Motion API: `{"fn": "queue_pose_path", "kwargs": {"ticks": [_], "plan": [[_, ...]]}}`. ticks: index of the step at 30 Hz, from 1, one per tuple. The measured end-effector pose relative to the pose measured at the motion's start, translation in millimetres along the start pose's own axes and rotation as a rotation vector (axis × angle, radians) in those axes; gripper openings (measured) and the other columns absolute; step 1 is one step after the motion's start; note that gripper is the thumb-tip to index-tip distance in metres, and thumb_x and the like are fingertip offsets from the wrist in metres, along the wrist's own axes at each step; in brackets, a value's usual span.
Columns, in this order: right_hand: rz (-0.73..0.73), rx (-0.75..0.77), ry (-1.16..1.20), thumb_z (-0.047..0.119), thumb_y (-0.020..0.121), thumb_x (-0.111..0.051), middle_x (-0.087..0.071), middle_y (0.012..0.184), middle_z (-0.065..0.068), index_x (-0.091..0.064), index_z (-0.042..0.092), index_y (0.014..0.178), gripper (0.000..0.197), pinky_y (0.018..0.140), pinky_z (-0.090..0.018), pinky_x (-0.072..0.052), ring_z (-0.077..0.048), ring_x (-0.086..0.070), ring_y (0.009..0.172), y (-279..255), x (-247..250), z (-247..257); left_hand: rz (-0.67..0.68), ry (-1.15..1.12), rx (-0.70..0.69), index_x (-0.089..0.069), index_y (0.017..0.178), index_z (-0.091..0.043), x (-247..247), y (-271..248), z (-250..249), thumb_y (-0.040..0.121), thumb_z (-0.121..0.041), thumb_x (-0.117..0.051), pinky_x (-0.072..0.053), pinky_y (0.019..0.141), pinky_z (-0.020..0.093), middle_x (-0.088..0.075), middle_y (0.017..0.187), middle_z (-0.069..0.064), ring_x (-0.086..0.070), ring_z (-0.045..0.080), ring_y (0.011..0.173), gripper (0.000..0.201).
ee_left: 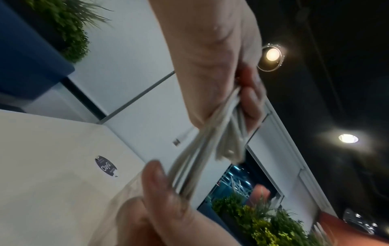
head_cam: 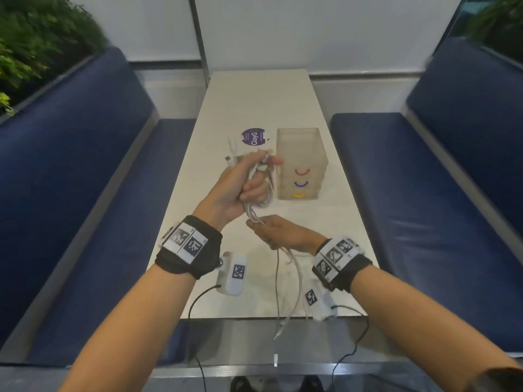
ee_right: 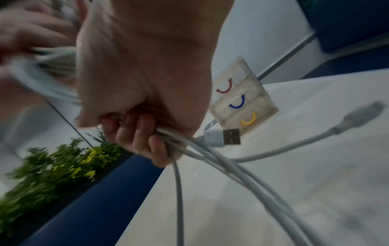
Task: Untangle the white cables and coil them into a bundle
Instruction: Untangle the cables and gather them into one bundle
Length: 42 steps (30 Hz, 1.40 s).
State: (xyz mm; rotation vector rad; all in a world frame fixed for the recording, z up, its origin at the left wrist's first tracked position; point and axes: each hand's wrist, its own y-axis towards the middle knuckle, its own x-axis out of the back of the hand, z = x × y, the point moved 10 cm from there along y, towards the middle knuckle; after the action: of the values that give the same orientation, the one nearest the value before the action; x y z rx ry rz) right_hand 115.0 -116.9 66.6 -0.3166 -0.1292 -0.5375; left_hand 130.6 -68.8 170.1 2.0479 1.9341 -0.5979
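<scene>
My left hand [head_cam: 249,182] is raised above the white table [head_cam: 254,91] and grips a looped bunch of white cables [head_cam: 261,193], with several plug ends sticking out above its fingers. In the left wrist view the cables [ee_left: 210,141] run from that fist down to the other hand's thumb. Just below, my right hand [head_cam: 278,232] is curled round the same strands. Their loose tails [head_cam: 291,281] hang down past the table's near edge. The right wrist view shows the tails [ee_right: 231,168] leaving the curled fingers [ee_right: 136,136], with a USB plug [ee_right: 230,137] beside them.
A translucent three-drawer box [head_cam: 301,164] with red, blue and yellow handles stands right of my hands. A purple round sticker [head_cam: 254,137] lies behind them. Blue benches [head_cam: 424,199] flank the table, with plants [head_cam: 34,46] behind the left one. Black wires [head_cam: 198,301] trail from the wrist cameras.
</scene>
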Motion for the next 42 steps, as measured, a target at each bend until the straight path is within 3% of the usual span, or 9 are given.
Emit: {"fn": "queue_pose_path", "kwargs": {"ticks": [3,6,12,16,20,24,29,33,42], "plan": [[0.117,-0.006,-0.192,0.033,0.085,-0.059,-0.037,0.058,-0.006,-0.058,0.006,0.083,0.027,0.041,-0.017,-0.028,-0.005,-0.032,0.043,-9.0,21.1,20.4,0.265,0.353,0.124,-0.065,0.11,0.001,-28.9,-24.4,24.5,0.098,-0.019,-0.056,0.0,0.042,0.029,-0.025,0.042,0.007,-0.017,0.011,0.03,0.025],[0.291,-0.112,-0.368,0.014,0.085,-0.051,-0.054,0.056,-0.018,-0.06,0.013,0.063,0.023,0.042,-0.017,-0.034,-0.01,-0.044,0.041,-11.8,37.0,31.9,0.311,0.7,0.301,-0.07,0.113,-0.006,-28.4,-40.4,53.4,0.095,-0.016,-0.064,-0.014,0.041,0.023,-0.039,0.053,0.006,-0.023,0.01,0.034,0.021],[0.421,-0.276,-0.388,0.001,0.095,-0.049,-0.052,0.063,-0.003,-0.063,0.007,0.085,0.018,0.05,-0.023,-0.04,-0.016,-0.039,0.052,-7.6,51.1,37.0,0.134,0.896,0.457,-0.064,0.099,0.001,6.8,-41.1,67.0,0.087,-0.051,-0.066,-0.023,0.045,0.025,-0.036,0.055,0.005,-0.029,0.018,0.042,0.054],[0.35,-0.333,-0.354,0.002,0.096,-0.05,-0.048,0.069,-0.006,-0.057,0.001,0.103,0.01,0.05,-0.026,-0.039,-0.015,-0.037,0.052,-8.6,64.9,46.8,-0.01,1.04,0.505,-0.058,0.082,-0.018,32.5,-41.9,74.2,0.084,-0.071,-0.054,-0.026,0.05,0.03,-0.045,0.063,0.013,-0.033,0.021,0.048,0.053],[0.104,-0.232,-0.187,0.006,0.098,-0.044,-0.044,0.064,-0.004,-0.051,0.006,0.096,0.007,0.044,-0.023,-0.029,-0.011,-0.032,0.048,-0.1,66.5,66.0,-0.242,0.767,0.31,-0.048,0.073,-0.032,39.8,-31.8,64.4,0.09,-0.076,-0.037,-0.019,0.046,0.029,-0.041,0.047,-0.001,-0.03,0.016,0.041,0.048],[-0.245,0.004,0.057,0.01,0.099,-0.043,-0.052,0.059,-0.008,-0.054,0.0,0.083,0.022,0.043,-0.025,-0.037,-0.015,-0.042,0.043,8.9,52.7,68.8,-0.509,0.338,0.153,-0.052,0.06,-0.021,51.7,-18.0,55.6,0.081,-0.085,-0.038,-0.023,0.047,0.03,-0.046,0.05,0.006,-0.038,0.02,0.041,0.069],[-0.524,0.118,0.131,0.026,0.104,-0.041,-0.051,0.057,0.0,-0.039,0.007,0.107,0.02,0.046,-0.025,-0.039,-0.007,-0.047,0.042,-9.6,43.1,54.3,-0.602,0.133,0.089,-0.074,0.06,-0.019,56.7,-9.6,53.7,0.082,-0.063,-0.067,-0.034,0.051,0.03,-0.058,0.058,0.001,-0.05,0.017,0.045,0.049],[-0.481,0.175,0.131,0.038,0.104,-0.037,-0.048,0.059,-0.002,-0.034,0.014,0.095,0.025,0.052,-0.032,-0.04,-0.016,-0.043,0.047,-22.5,22.6,39.1,-0.648,-0.033,-0.028,-0.066,0.107,-0.014,70.2,-5.9,45.2,0.087,-0.032,-0.073,-0.041,0.058,0.031,-0.058,0.062,0.001,-0.054,0.015,0.053,0.029],[0.116,-0.072,0.292,0.048,0.098,-0.047,-0.02,0.052,0.003,-0.046,0.017,0.062,0.047,0.052,-0.024,-0.033,-0.013,-0.017,0.045,-8.3,-9.5,-9.0,-0.039,-0.226,-0.023,-0.065,0.1,-0.005,14.3,0.6,19.1,0.1,-0.046,-0.044,-0.017,0.037,0.021,-0.028,0.037,-0.007,-0.023,0.004,0.027,0.046]]}}
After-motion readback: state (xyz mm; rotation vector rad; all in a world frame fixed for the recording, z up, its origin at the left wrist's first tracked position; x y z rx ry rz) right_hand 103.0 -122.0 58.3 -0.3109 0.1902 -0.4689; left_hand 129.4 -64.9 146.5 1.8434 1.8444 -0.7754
